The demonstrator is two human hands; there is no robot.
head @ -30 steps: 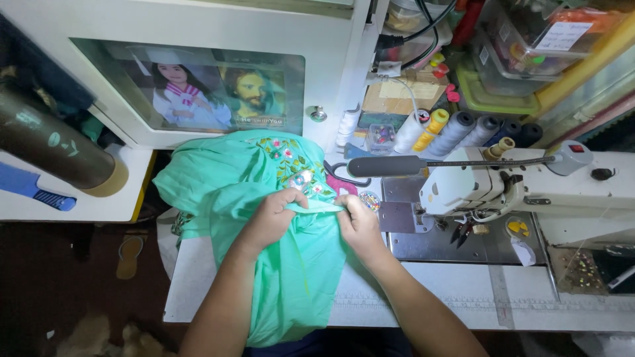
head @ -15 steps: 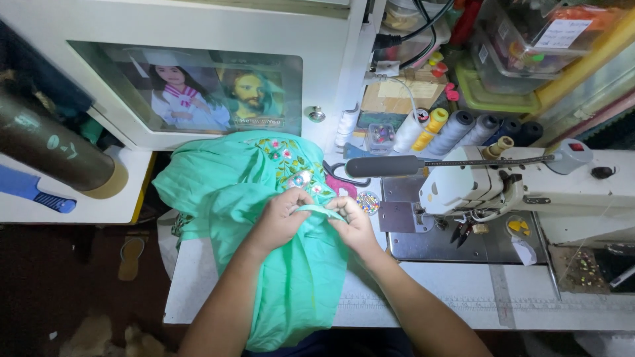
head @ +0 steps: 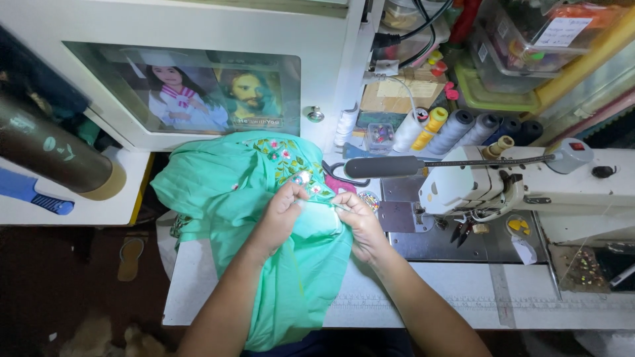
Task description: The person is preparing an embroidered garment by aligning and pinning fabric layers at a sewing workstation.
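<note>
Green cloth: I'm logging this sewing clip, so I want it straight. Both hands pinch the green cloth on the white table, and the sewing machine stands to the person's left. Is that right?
Not quite. The head view shows the sewing machine to the person's right, not the left. The rest holds: the left hand and the right hand both pinch the green cloth on the white table.

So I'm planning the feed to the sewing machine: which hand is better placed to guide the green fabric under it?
Probably the right hand: it pinches the green fabric on the side nearest the sewing machine. The left hand grips farther away.
</note>
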